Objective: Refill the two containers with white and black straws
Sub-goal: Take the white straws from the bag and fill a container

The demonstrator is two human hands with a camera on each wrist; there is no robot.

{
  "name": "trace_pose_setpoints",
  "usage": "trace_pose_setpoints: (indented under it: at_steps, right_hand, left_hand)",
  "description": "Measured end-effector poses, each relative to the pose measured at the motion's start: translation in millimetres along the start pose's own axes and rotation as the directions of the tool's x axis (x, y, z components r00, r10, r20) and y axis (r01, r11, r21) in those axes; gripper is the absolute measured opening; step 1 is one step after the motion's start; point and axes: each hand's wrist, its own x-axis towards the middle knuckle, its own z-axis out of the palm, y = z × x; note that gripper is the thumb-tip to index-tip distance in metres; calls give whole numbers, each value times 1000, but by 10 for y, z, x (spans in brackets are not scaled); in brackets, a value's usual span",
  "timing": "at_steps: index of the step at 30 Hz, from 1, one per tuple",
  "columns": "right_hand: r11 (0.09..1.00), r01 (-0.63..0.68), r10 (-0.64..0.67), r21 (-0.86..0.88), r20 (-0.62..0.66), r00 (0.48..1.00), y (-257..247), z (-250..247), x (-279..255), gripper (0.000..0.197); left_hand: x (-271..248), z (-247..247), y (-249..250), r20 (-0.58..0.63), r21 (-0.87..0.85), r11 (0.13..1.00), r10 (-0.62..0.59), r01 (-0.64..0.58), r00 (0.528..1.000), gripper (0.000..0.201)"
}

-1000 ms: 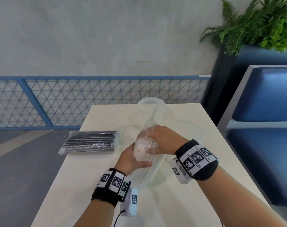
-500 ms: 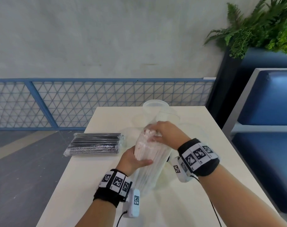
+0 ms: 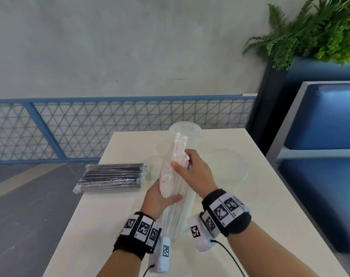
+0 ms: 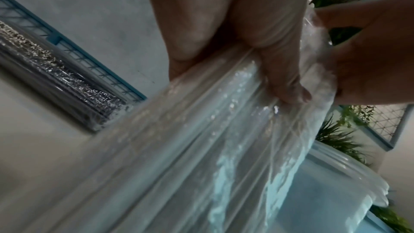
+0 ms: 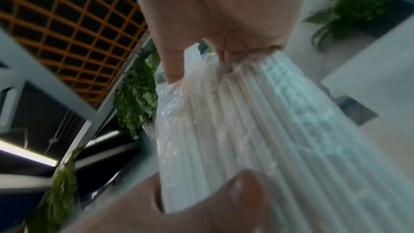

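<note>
Head view: left hand (image 3: 162,198) wraps the lower part of the clear plastic sleeve of white paper straws (image 3: 175,188), likely to brace it upright near the table's (image 3: 270,206) centre. Right hand (image 3: 192,172) pinches straws near the top, probably to draw them from the wrap. Straws look thin, stiff and tightly packed; the film is crinkly and glossy. Tall clear plastic container (image 3: 187,129) stands just behind. Wrapped pack of black straws (image 3: 112,177) lies to the left, unopened.

Our left hand (image 3: 160,198) wraps its fingers and thumb round the lower part of the white straws (image 3: 175,188); our right hand (image 3: 192,172) grips them higher up, thumb across the front.
</note>
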Motion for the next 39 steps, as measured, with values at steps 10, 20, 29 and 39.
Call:
trace_pose_setpoints:
  at_steps: [10, 20, 29, 39]
  right_hand:
    - [972, 16, -28, 234, 45, 999, -123, 25, 55, 22]
    - [888, 113, -11, 445, -227, 974, -280, -335, 193, 18]
    - [891, -91, 203, 444, -212, 956, -197, 75, -64, 50]
    - [693, -62, 137, 718, -47, 989, -197, -53, 109, 26]
  left_hand:
    - [-2, 63, 138, 46, -63, 995, 80, -77, 996, 63]
    - [99, 116, 72, 82, -110, 994, 11, -2, 997, 52]
    - [83, 93, 43, 49, -157, 988, 17, -9, 999, 50]
    - [111, 59, 16, 45, -131, 991, 18, -12, 999, 53]
